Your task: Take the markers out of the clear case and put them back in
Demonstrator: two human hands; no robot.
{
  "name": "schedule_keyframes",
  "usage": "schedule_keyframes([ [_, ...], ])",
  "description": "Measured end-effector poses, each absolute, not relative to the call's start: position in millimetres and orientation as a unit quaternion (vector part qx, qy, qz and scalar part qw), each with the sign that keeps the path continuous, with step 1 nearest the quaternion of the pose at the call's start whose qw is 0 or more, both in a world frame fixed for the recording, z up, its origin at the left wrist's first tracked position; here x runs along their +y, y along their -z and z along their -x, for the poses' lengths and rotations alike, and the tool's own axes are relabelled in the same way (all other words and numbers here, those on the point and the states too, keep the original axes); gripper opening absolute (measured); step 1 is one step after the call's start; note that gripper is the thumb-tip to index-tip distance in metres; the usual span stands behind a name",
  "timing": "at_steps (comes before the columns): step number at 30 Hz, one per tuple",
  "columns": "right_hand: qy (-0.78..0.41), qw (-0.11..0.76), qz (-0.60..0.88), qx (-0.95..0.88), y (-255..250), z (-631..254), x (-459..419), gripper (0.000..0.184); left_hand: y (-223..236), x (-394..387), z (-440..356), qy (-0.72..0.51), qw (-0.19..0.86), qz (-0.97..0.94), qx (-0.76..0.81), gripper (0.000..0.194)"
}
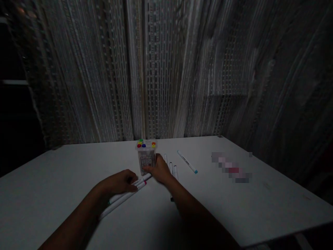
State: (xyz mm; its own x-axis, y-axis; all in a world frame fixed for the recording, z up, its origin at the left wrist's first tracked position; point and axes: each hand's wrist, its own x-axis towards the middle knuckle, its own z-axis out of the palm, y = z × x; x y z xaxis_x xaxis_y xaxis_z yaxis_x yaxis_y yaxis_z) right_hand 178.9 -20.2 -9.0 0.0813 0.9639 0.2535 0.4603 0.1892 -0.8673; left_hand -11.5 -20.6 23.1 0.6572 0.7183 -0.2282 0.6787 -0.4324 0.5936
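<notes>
Hands lead the work here: the person's left hand [118, 182] lies curled over slim white markers on the white desk [65, 166], with a gap showing between thumb and forefinger, and whether those fingertips pinch a barrel cannot be told. Beneath it slant at least two barrels, a white marker with a green tip [116, 198] and, nearer the person, a white marker with a pink end [121, 201]. Good handling here would mean taking one barrel near its middle, so that its neighbour is not dragged or rolled along. Just beyond stands the clear plastic rectangular container [146, 152], upright on the desk, its top dotted with green, yellow, red, blue and orange round ends. The right hand [161, 171] is closed around its lower right side, thumb across the front near the printed label [146, 162]. That low hold should steady it well, provided the squeeze is light enough not to tip or flex the walls. Close by the right forearm lie several white markers [171, 168], partly covered; the elbow is best kept raised to avoid rolling them. Farther right, well apart, rests a white marker with light-blue ends [187, 161], then a pixelated pinkish object [231, 168] that cannot be identified.
</notes>
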Motion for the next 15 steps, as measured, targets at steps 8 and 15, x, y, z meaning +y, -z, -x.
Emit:
schedule_keyframes([
  [8, -0.212, 0.408, 0.663, -0.591, -2.9, -183.5, -25.1, 0.057, -22.6, -9.2, 26.1, -0.054, 0.355, -0.812, 0.46, 0.035],
  [15, -0.223, 0.41, 0.654, -0.596, -2.0, -185.4, -25.1, 0.058, -12.3, 2.2, 27.0, -0.159, 0.327, -0.786, 0.501, 0.041],
])
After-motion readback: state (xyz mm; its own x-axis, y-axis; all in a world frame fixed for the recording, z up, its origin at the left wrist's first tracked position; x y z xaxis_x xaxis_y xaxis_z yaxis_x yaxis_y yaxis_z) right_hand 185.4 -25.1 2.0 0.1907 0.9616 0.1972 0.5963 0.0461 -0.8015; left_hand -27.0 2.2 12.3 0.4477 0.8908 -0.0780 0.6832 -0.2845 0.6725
